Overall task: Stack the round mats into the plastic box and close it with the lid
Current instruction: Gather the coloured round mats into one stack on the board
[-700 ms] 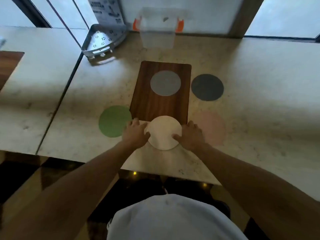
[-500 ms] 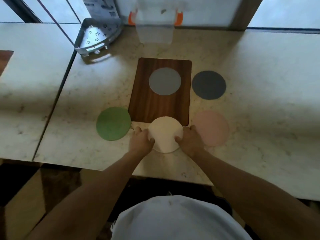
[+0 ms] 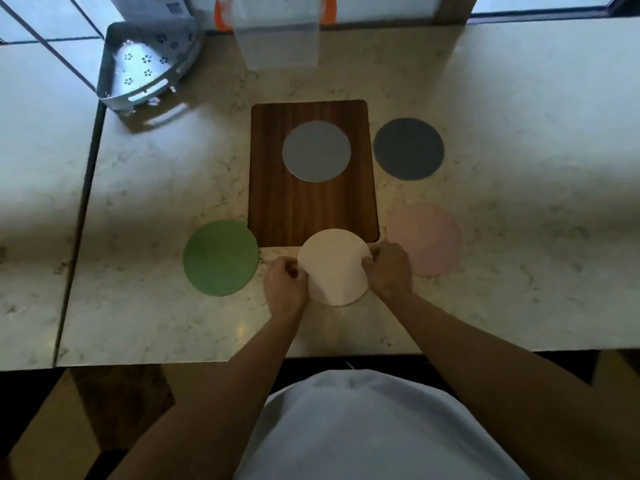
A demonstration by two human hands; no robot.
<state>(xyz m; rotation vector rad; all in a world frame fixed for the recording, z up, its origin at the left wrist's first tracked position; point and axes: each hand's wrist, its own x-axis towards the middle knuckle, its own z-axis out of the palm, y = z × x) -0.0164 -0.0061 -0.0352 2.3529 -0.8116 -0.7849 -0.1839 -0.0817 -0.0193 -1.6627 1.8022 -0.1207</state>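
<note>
The cream mat lies at the near edge of the wooden board, its far rim overlapping the board's near edge, and both hands are on it: the left hand pinches its left rim and the right hand pinches its right rim, fingers closed on the mat from opposite sides. Whether it has left the surface I cannot tell, though its sides look slightly bent inward. Judging from how things lie, the task is at its start: all 5 mats are out on the counter and none is in the box. The light grey mat sits on the far half of the board, the dark grey mat lies just off the board's right edge at the far end, the pink mat off its near right corner beside the right hand, and the green mat off its near left corner. The plastic box stands well beyond the board's far edge, blurred, with orange clips at its sides; whether its lid is on I cannot tell. A perforated metal tray sits far left of the board, clear of the path. Nothing stands between the mats and the box; left are carrying 5 mats over, stacking them, and closing the lid.
</note>
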